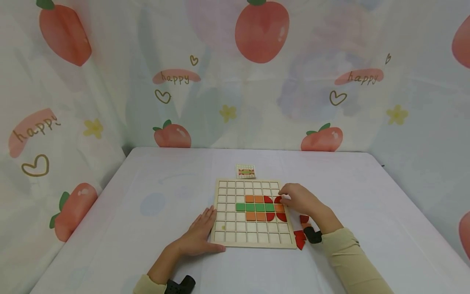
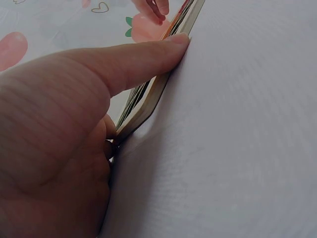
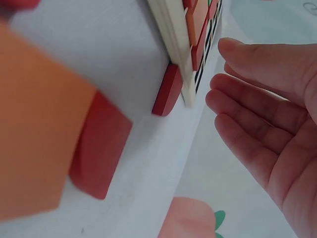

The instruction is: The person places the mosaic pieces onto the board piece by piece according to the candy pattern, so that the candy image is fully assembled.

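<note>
A square wooden grid board (image 1: 231,237) lies on the table, holding coloured tiles. Green squares (image 1: 255,207) form a row across it, with orange squares (image 1: 254,199) above and below. Rounded red tiles (image 1: 281,217) sit at the right, around another orange square (image 1: 279,208). My left hand (image 1: 198,234) rests against the board's lower left corner, fingers along the left side and thumb (image 2: 148,62) at the front edge. Above the upper right red tile (image 1: 278,200) hovers my right hand (image 1: 302,199), fingers loosely bent. Between its fingers (image 3: 247,124) no tile shows in the right wrist view.
A small pattern card (image 1: 245,171) lies just behind the board. Loose red tiles (image 1: 300,240) and an orange tile (image 1: 305,225) lie to the board's right, partly beneath the right wrist. A printed curtain (image 1: 257,102) hangs behind the white table (image 1: 176,175).
</note>
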The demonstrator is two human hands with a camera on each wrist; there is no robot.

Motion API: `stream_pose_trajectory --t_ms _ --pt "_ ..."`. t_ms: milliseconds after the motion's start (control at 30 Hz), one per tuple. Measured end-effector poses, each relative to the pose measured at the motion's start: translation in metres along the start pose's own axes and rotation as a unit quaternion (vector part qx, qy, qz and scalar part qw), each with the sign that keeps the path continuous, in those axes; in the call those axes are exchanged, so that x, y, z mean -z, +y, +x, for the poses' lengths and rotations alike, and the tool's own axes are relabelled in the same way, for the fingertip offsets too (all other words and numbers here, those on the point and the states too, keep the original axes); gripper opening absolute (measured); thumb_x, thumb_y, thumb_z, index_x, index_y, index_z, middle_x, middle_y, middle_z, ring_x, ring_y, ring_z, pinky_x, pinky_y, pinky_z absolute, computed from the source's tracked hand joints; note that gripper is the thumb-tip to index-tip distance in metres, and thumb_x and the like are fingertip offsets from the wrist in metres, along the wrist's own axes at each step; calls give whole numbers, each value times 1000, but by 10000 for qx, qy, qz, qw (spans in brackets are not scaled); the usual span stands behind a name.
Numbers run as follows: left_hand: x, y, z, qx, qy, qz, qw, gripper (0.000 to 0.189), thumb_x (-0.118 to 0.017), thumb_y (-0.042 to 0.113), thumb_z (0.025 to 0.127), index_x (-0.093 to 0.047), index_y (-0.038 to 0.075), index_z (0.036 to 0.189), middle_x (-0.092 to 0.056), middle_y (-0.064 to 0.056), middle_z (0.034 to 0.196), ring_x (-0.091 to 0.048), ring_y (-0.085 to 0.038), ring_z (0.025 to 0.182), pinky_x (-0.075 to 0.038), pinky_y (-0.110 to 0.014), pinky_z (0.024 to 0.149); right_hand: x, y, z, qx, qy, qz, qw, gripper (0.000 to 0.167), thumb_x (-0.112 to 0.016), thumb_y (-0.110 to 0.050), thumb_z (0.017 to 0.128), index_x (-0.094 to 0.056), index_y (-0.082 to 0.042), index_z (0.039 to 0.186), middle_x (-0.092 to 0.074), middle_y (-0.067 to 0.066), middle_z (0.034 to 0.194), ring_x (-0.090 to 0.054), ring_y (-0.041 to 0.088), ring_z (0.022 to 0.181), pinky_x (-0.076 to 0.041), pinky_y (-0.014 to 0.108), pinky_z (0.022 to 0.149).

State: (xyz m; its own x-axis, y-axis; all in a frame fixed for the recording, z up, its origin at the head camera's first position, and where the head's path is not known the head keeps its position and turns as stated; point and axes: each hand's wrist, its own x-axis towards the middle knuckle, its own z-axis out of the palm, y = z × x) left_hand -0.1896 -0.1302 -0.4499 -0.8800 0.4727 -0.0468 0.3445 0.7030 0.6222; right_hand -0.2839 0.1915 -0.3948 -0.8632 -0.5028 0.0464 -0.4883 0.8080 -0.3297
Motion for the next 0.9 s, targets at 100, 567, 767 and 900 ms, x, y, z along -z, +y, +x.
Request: stream_pose_trajectory --t_ms 100,567,767,900 --pt "-1 -1 0 -29 13 -20 10000 107 -66 54 76 -11 -7 144 -4 -20 151 0 -31 138 -5 -49 107 0 5 0 -226 -62 42 9997 20 -64 -3 84 -66 5 102 -64 12 97 -58 30 95 -46 45 84" --pt "-4 -7 1 -104 72 18 9999 110 -63 61 74 -10 -5 145 -3 -18 151 1 -30 138 -5 -50 107 0 16 -1 -678 -443 34 9967 23 -70 -2 79 -67 4 101 -64 9 92 -58 26 89 -47 43 83" --pt "-4 -6 1 -82 67 16 9999 110 -64 59 75 -9 -5 145 -2 -19 151 1 -30 138 -5 -50 107 0 19 0 -590 -612 79 9963 20 -70 -1 79 -69 1 99 -62 4 87 -53 19 79 -48 40 79" --pt "-4 -5 1 -82 70 22 9999 108 -65 56 75 -10 -6 144 -4 -20 151 0 -32 138 -6 -50 107 1 18 1 -501 -675 43 9964 20 -70 -1 79 -69 1 98 -61 3 85 -51 18 77 -48 38 77"
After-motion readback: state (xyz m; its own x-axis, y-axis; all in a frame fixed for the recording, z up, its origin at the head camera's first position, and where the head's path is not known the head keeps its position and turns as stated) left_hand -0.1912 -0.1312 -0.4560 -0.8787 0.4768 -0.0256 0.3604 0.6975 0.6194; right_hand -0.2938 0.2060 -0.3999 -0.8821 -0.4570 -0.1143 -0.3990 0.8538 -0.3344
